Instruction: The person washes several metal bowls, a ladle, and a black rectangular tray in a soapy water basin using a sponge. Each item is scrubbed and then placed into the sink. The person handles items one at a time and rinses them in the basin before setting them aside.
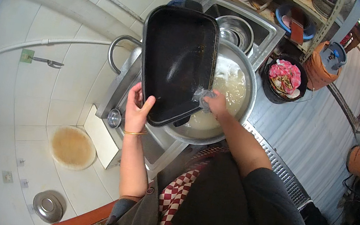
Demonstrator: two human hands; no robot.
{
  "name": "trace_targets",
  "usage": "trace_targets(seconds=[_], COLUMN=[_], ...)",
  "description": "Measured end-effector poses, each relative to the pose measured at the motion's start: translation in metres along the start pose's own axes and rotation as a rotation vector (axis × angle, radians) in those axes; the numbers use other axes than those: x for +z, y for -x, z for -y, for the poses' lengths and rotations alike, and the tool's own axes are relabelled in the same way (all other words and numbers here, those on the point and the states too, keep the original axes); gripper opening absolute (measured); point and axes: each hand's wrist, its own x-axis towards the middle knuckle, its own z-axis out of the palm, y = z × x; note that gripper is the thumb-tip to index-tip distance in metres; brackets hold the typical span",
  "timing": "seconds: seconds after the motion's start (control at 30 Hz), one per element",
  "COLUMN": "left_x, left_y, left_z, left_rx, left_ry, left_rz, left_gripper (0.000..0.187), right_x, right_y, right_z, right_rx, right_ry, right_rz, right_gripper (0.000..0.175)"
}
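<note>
My left hand (138,108) grips the near left rim of a deep black rectangular roasting pan (179,53), its thumb over the edge. The pan is tilted, with its inside facing me. Bunched in my right hand (217,103) is a translucent plastic scrubber or film (203,98), pressed against the pan's right rim near the lower corner. Beneath the pan stands a wide round metal basin (251,98) of cloudy, sudsy water. Part of the basin is hidden by the pan.
A steel sink unit (275,32) holds metal bowls (237,30) behind the basin. A small steel bowl (114,118) sits at left. On the floor at right stand a black waste bucket (275,95) and a gas cylinder (326,64). A metal faucet pipe (113,53) curves beside the pan.
</note>
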Motion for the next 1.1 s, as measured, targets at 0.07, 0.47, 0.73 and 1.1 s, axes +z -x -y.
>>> trace_targets(seconds=[0.07,0.47,0.73,1.1], left_x=[-0.012,0.071,0.032,-0.003], left_y=[0.004,0.043,0.068,0.057], left_z=[-0.003,0.132,0.104,0.15], left_rx=[-0.065,-0.304,0.006,-0.239], left_ry=[0.228,-0.27,-0.37,-0.545], left_rz=[0.103,-0.631,-0.701,-0.813], left_gripper=[0.072,0.046,0.04,0.017], right_x=[0.007,0.054,0.021,-0.018], right_y=[0.02,0.097,0.005,-0.027], right_z=[0.005,0.024,0.017,0.041], right_rx=[0.049,0.228,0.006,-0.153], right_ry=[-0.124,-0.343,0.201,0.876], right_rz=[0.077,0.067,-0.103,-0.469], right_gripper=[0.05,0.054,0.047,0.045])
